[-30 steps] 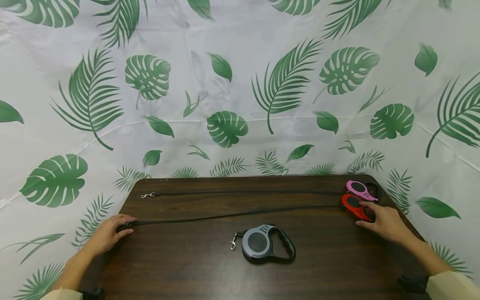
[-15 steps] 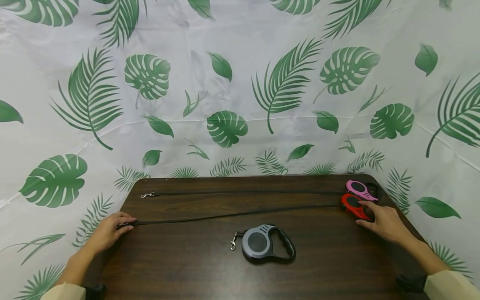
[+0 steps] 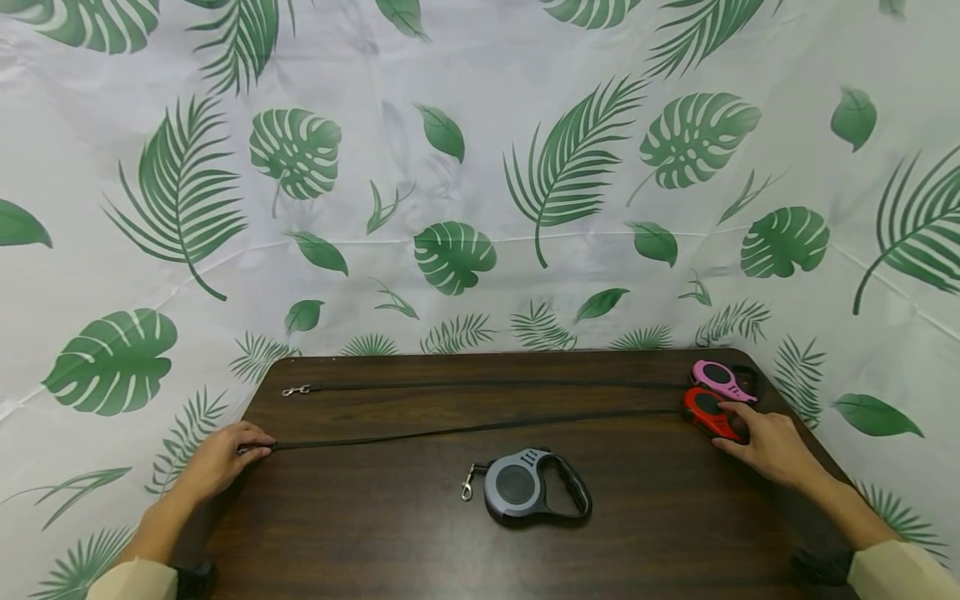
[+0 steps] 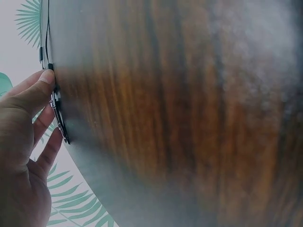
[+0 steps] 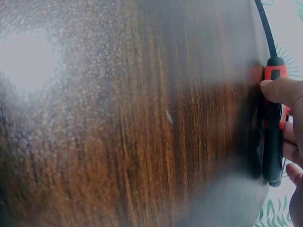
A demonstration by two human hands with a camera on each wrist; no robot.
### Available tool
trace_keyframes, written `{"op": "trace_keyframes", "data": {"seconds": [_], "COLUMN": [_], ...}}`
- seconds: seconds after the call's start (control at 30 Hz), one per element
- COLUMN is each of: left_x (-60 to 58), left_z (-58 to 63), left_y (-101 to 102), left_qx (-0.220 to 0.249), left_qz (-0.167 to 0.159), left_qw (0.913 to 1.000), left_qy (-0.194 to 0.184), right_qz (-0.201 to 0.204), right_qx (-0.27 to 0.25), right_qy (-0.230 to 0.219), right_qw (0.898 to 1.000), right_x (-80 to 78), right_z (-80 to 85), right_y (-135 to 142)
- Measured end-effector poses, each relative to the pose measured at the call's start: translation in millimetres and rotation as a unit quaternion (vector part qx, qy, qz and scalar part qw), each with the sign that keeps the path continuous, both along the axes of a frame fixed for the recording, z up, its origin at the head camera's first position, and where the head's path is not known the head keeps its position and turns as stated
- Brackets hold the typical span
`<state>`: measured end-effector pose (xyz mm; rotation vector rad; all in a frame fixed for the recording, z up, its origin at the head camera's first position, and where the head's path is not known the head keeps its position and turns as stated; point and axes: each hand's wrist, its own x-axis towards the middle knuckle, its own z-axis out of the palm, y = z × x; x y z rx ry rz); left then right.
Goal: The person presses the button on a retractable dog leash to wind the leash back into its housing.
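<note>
A red retractable dog leash (image 3: 703,405) lies at the table's right side, its black strap (image 3: 465,430) drawn out across to the left. My right hand (image 3: 772,443) grips its casing, the thumb on the near side in the right wrist view, where the black handle (image 5: 272,156) points down. At the left edge, my left hand (image 3: 219,460) pinches the strap's end between thumb and finger. Its metal clip (image 4: 57,116) hangs by the lower fingers in the left wrist view and is mostly hidden in the head view.
A pink retractable leash (image 3: 714,377) lies just behind the red one, its strap (image 3: 480,384) stretched left to a silver clip (image 3: 296,390). Nearer the front is a grey retractable leash (image 3: 514,485) with its clip (image 3: 467,485) close by. A leaf-patterned cloth (image 3: 465,192) hangs behind the dark wooden table (image 3: 360,533).
My left hand's fingers have closed more over the strap end and clip, shifting very slightly to the right. The right hand and the red leash have stayed in place.
</note>
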<state>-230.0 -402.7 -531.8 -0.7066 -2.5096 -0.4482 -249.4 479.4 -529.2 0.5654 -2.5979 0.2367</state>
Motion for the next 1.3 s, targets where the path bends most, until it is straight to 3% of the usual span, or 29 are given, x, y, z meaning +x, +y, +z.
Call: {"op": "trace_keyframes", "data": {"seconds": [0.17, 0.4, 0.53, 0.83, 1.07, 1.3], "left_x": [0.1, -0.8, -0.1, 2.3, -1.8, -2.4], "left_z": [-1.2, -3.7, -3.9, 0.8, 8.8, 19.1], "left_y": [0.6, -1.2, -2.8, -3.8, -2.8, -2.7], "left_qx": [0.006, 0.02, 0.021, 0.018, 0.044, 0.043], "left_qz": [-0.016, -0.046, -0.042, -0.013, -0.013, -0.003], "left_qw": [0.9998, 0.9982, 0.9984, 0.9998, 0.9988, 0.9989], "left_qy": [0.012, 0.031, 0.032, 0.001, 0.018, -0.021], "right_qz": [-0.008, -0.04, -0.041, -0.006, -0.035, -0.055], "right_qx": [0.004, 0.002, -0.004, -0.031, -0.072, -0.115], "right_qy": [-0.007, -0.072, -0.094, -0.092, -0.127, -0.124], "right_qw": [1.0, 0.997, 0.995, 0.995, 0.989, 0.984], "right_x": [0.6, 2.7, 2.9, 3.2, 4.8, 5.9], "right_z": [1.5, 7.0, 9.2, 18.1, 29.4, 36.1], "right_y": [0.1, -1.2, -0.7, 5.6, 4.5, 3.6]}}
